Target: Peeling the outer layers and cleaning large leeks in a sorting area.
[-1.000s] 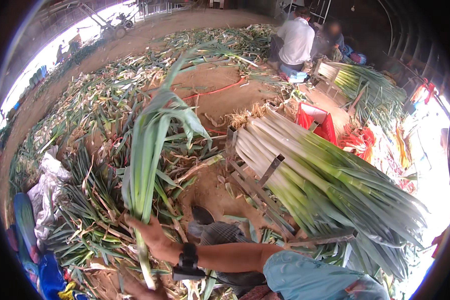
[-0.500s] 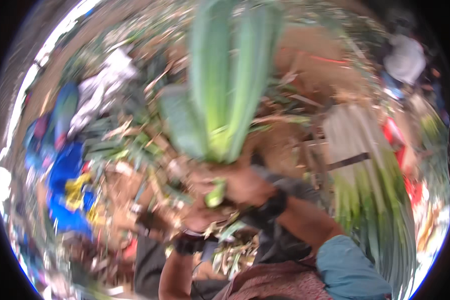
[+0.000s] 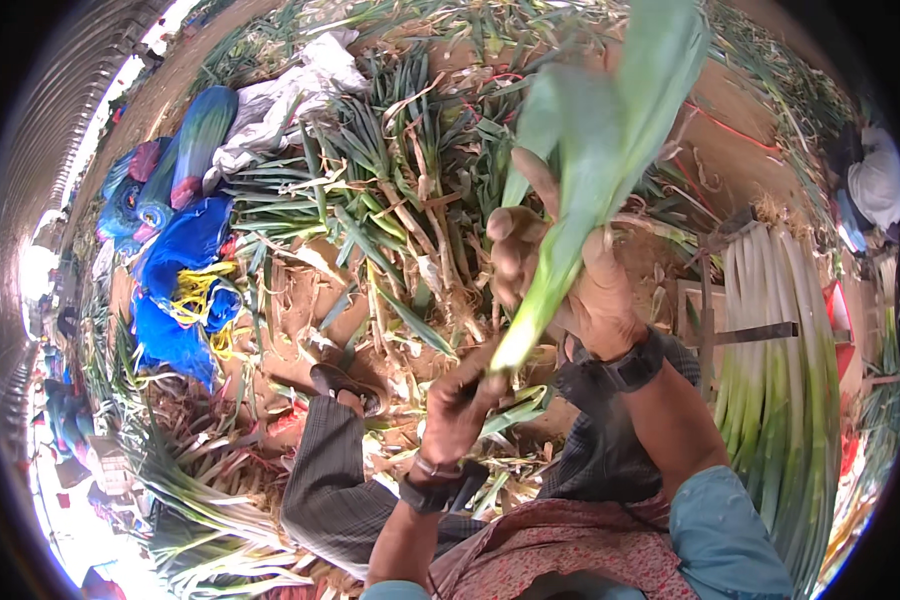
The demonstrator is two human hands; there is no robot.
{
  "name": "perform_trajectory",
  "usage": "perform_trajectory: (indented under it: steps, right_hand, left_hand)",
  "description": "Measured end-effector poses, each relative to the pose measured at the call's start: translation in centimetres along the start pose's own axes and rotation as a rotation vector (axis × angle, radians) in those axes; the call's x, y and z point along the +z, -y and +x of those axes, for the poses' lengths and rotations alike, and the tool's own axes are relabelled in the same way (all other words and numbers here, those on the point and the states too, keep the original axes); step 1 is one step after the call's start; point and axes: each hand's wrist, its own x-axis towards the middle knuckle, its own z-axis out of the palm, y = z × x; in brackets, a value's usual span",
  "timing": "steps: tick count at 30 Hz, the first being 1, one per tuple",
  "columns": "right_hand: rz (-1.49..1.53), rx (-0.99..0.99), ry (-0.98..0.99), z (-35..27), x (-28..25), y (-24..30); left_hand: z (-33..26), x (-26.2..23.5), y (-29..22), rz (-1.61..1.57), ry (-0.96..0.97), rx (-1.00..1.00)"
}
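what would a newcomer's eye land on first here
Probably the big green leek slanting up toward the top edge, right of centre, its pale end at the left hand and the right hand around it farther up. Next, likely the bright blue plastic with yellow cord at left, then the row of pale-stemmed leeks at right.

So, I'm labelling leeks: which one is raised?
The leek across the right hand, pale end at the left hand; the others lie on ground or rack.
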Motion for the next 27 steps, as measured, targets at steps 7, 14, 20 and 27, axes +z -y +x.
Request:
perform_trajectory:
  steps: [7, 14, 20, 27]
  right_hand:
    - [-0.021, 0.018, -0.251, 0.9, -1.0, -0.7]
    - [0.043, -0.058, -0.197, 1.5, -3.3, 2.2]
    - [0.092, -0.141, -0.278, 1.3, -5.5, 5.9]
    - [0.033, -0.245, -0.495, 1.1, -8.6, 9.0]
  left_hand:
    - [1.6, 0.5, -0.9, -0.338, -0.320, 0.088]
    - [-8.9, -8.9, -1.6, -0.457, -0.624, 0.036]
    - [-22.1, -19.0, -5.2, -0.635, -0.767, 0.332]
    - [-32.3, -29.3, -4.7, -0.414, -1.700, 0.479]
